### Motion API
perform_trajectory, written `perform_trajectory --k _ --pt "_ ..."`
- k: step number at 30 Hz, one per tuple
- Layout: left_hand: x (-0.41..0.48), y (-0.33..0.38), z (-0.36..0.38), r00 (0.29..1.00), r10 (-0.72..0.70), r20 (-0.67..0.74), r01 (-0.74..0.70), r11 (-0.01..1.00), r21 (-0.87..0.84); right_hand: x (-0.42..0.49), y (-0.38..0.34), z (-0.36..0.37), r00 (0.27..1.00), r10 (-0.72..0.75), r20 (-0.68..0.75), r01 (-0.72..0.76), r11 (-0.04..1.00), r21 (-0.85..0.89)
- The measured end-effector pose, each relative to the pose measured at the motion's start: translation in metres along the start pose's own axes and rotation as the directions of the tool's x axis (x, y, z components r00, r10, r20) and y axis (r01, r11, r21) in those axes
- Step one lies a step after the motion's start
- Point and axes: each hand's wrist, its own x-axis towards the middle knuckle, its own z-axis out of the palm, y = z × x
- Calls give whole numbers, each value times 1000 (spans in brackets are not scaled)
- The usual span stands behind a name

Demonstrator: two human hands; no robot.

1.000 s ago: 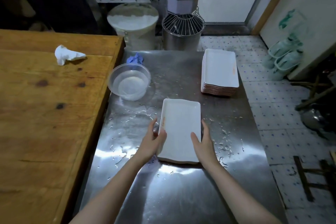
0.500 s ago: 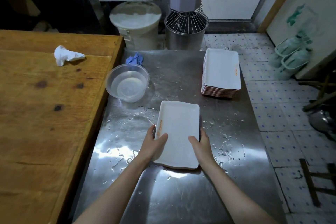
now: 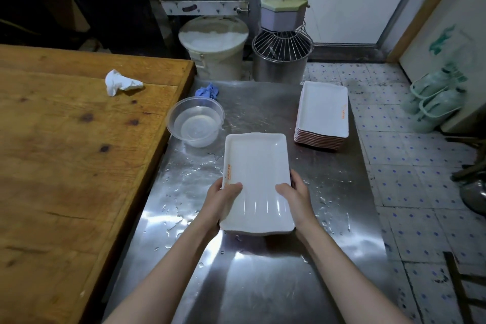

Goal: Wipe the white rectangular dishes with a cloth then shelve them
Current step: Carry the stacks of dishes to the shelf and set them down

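Fingers: both thumbs (image 3: 233, 187) press on the dish's inner face at its near end, and the other fingers curl under its long edges. The left hand (image 3: 221, 201) clamps the left edge and the right hand (image 3: 297, 198) the right.
Steel table (image 3: 263, 284): wet, beaded with drops around the dish.
Stack (image 3: 323, 110): more white dishes, nested at the far right, well apart from the hands.
Dish (image 3: 256, 163): mid-table, open side up, its near end apparently raised off the steel.
Doing it well: probably free one hand for a cloth while the other steadies the dish. The surface looks slick, so keep it low and level, and wipe the underside too.
Bowl (image 3: 169, 119): clear plastic holding clear water, just beyond the dish's far left corner.
Blue cloth (image 3: 207, 90): bunched behind the bowl, untouched.
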Motion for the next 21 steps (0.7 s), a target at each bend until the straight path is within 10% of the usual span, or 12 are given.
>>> perform_trajectory --k 21 --pt "-148 -2 -70 930 138 -341 -245 923 -296 -83 -50 84 836 -7 548 92 987 -128"
